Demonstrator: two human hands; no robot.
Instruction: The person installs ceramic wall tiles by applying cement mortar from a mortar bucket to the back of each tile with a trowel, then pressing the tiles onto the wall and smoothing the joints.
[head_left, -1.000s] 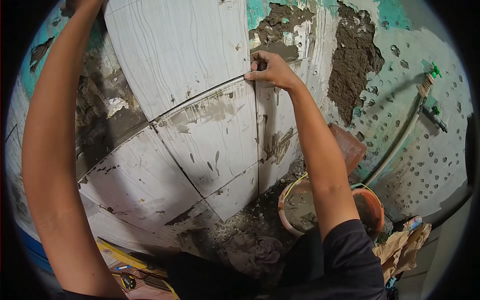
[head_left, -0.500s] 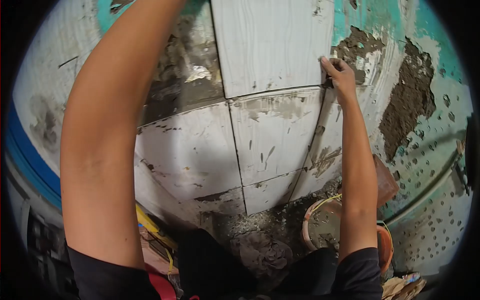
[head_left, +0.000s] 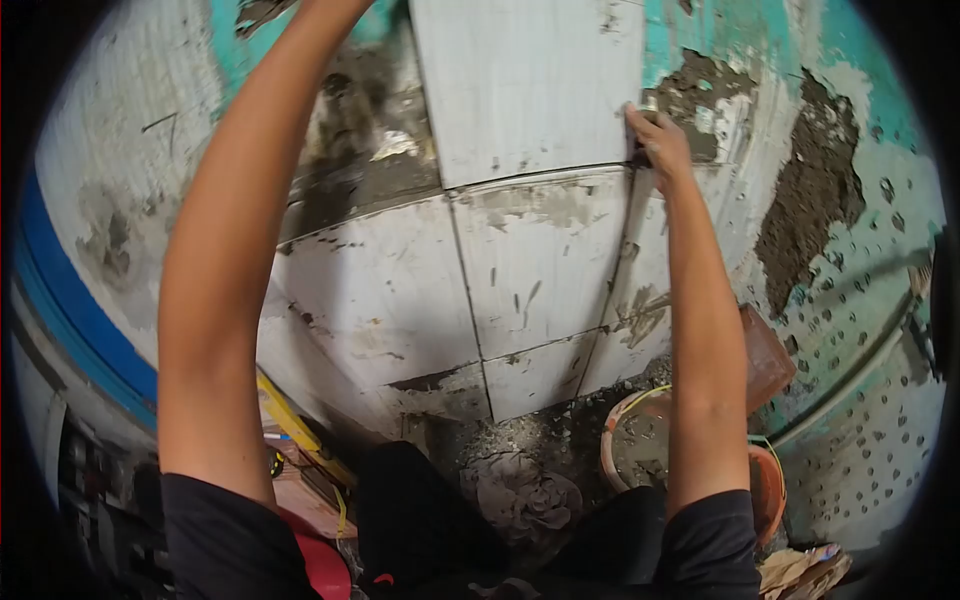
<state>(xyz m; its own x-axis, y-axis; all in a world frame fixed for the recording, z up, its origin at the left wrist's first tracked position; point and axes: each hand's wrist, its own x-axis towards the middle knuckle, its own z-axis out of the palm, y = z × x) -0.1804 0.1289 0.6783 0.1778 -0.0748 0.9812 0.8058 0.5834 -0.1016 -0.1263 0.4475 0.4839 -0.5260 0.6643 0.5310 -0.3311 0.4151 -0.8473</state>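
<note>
Ok, left hand cropped, grip unknown; right hand half-curled at tile edge, hold unclear; view's swung left since 1 s ago.

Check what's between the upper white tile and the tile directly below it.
Head view: a thin dark gap shows between the upper white tile and the lower tile; I can't make out any spacer.

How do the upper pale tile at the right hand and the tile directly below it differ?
The upper tile is mostly clean with a few specks; the lower tile has a grey smear near its top and dark marks. The right hand is at the upper tile's right edge, but not at the lower tile. Rough wall borders the upper tile's left; another tile borders the lower tile's left. Both are pale.
</note>
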